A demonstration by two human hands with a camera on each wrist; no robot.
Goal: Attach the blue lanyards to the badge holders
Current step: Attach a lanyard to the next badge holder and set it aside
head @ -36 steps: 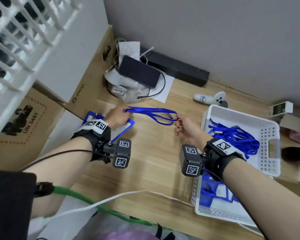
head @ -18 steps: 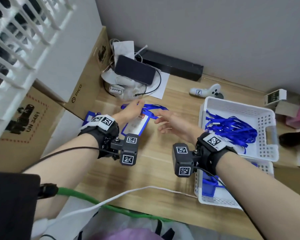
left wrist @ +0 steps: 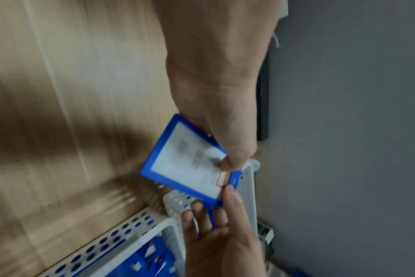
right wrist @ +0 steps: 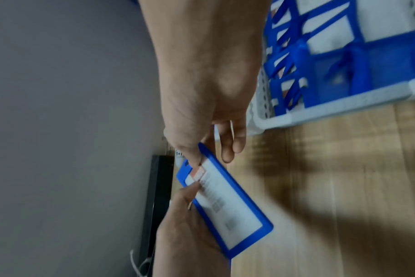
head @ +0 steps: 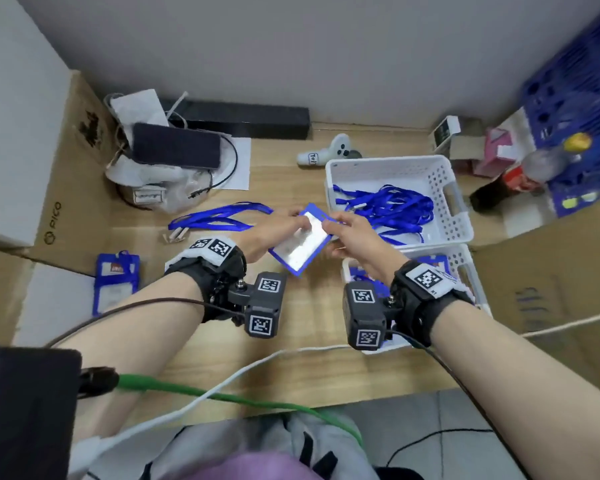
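Both hands hold one blue-framed badge holder (head: 298, 242) tilted above the table's middle. My left hand (head: 274, 230) grips its long side, thumb on the clear face (left wrist: 225, 161). My right hand (head: 343, 230) pinches the slotted top end (right wrist: 190, 165) between thumb and finger. A blue lanyard (head: 219, 216) lies on the wood to the left; its end reaches the left hand's fingers, and I cannot tell whether it is held. Another badge holder with a lanyard (head: 115, 282) lies at the far left.
A white basket (head: 461, 223) with several blue lanyards stands right of the hands. A second basket (head: 465, 268) with badge holders sits nearer, partly under my right wrist. Cardboard boxes (head: 77, 174), a phone on a bag, a controller and a bottle ring the table.
Earlier both hands stretched the lanyard between them. The left hand then lifted a badge holder; now both hands hold it at the middle and the lanyard lies on the table.
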